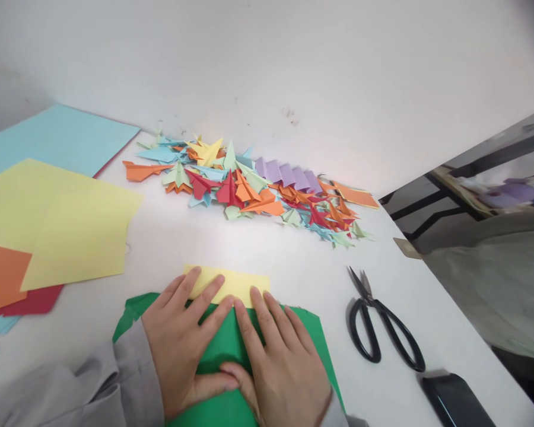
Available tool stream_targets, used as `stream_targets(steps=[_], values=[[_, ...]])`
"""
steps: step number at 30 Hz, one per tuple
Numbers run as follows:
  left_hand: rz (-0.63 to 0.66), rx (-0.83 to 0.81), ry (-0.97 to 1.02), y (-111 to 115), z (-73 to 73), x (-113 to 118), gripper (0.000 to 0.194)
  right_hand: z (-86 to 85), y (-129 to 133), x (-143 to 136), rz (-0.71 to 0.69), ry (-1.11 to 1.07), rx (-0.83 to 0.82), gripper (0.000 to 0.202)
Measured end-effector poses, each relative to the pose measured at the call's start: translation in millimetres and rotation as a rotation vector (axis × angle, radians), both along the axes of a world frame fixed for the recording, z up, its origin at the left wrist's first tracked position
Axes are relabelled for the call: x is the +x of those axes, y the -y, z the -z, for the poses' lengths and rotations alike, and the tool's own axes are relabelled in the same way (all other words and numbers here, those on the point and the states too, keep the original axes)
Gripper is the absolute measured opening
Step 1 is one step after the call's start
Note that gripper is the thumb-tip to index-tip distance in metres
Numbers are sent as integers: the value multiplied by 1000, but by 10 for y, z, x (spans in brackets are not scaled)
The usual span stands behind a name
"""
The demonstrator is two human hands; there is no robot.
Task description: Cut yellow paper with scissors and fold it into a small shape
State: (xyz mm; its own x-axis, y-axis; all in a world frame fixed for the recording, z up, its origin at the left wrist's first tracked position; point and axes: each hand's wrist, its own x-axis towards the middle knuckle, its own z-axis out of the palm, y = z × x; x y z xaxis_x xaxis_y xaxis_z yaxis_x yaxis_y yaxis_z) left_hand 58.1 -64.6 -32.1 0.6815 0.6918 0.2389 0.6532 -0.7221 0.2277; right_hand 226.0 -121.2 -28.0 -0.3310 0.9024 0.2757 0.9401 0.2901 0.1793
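A narrow strip of yellow paper [242,283] lies at the top edge of a green sheet [218,350] in front of me. Flat on the strip's left part rest the spread fingers of my left hand [187,338]. My right hand [280,356] presses its outstretched fingertips along the strip's lower edge, close beside the left. Both thumbs meet over the green sheet. Neither hand grasps anything; the fingers cover parts of the strip.
Partly open black-handled scissors [371,314] lie on the right, with a black phone-like object [456,400] below them. Many folded paper planes [249,193] are heaped along the wall. Large yellow [71,219] and light blue sheets [66,139] lie at left.
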Motion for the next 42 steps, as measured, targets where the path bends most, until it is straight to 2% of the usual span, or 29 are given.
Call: stream_targets(steps=[14,18,23,26,30,33,35,36,38,39,42], values=[[3,42,-77,55,1,-14,80,2,-31,-37,15,-19,1,60],[-55,58,-137,128,22,-4,83,-7,-33,-29,-3,27,-3,58],[-194,116,-288,214,25,18,88,0,-30,-32,-3,49,9,58],[-272,156,-397,226,-5,0,93,13,-25,-33,-1,52,4,57],[-307,265,-507,208,-110,-63,98,31,-20,-25,-3,58,-1,54],[-326,369,-465,193,-228,-73,93,45,-24,-23,-13,52,24,50],[-277,449,-317,176,-266,-51,80,55,-33,-27,-19,37,54,48],[-206,488,-227,162,-256,-36,69,59,-39,-30,-23,32,67,47],[62,514,-98,126,-177,-8,41,63,-55,-41,-29,30,86,45],[151,486,-66,108,-114,1,34,63,-63,-48,-29,31,92,43],[133,292,-38,75,71,13,38,47,-81,-65,-12,5,104,33]])
